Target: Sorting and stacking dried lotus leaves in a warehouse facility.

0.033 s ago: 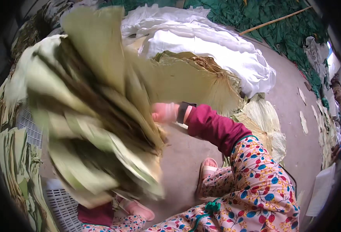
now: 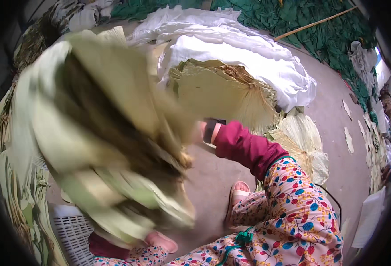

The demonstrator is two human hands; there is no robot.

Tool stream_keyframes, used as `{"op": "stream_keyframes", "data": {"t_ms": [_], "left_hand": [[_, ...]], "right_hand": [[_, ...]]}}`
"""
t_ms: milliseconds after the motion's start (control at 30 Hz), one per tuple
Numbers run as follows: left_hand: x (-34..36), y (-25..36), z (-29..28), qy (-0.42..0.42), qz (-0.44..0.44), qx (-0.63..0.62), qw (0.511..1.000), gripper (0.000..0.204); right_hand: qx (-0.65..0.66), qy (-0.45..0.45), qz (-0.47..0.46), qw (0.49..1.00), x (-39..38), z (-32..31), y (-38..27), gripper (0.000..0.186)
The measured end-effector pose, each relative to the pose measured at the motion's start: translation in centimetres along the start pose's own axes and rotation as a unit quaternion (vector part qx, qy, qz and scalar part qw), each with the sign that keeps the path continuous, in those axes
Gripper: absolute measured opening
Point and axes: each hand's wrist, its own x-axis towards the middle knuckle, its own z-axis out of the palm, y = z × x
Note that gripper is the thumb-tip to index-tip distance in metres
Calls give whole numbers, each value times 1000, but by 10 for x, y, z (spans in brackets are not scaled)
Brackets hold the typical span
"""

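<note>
A large bunch of dried lotus leaves, pale green with brown folds, fills the left half of the view and is blurred by motion. My right hand is at the bunch's right side, its fingers mostly covered by leaves but closed on it just before. A black band circles that wrist. My left sleeve shows at the lower left; the left hand itself is hidden behind the bunch. Just beyond my right hand lies a flat stack of lotus leaves with radiating veins.
White cloth covers a pile behind the stack. Another leaf pile lies right of it. Green cloth and a stick are far right. White plastic crates and leaf bundles stand left. My sandalled feet are below.
The bunch's upper part has swung down and to the left, and its right edge has shifted right over my right hand. My right forearm has hardly moved.
</note>
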Motion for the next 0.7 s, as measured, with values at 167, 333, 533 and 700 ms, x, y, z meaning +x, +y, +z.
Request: {"op": "stream_keyframes", "data": {"t_ms": [167, 333, 533, 700], "left_hand": [[-15, 10, 8, 17, 15, -2, 1000, 53], [-31, 10, -15, 64, 17, -28, 997, 54], [-25, -6, -27, 74, -4, -44, 996, 55], [4, -25, -23, 53, -9, -51, 997, 55]], "right_hand": [[109, 138, -6, 984, -23, 109, 81, 61], [62, 155, 160, 973, -19, 192, 127, 43], [49, 275, 260, 924, -20, 194, 105, 44], [27, 433, 407, 804, -43, 183, 127, 48]]}}
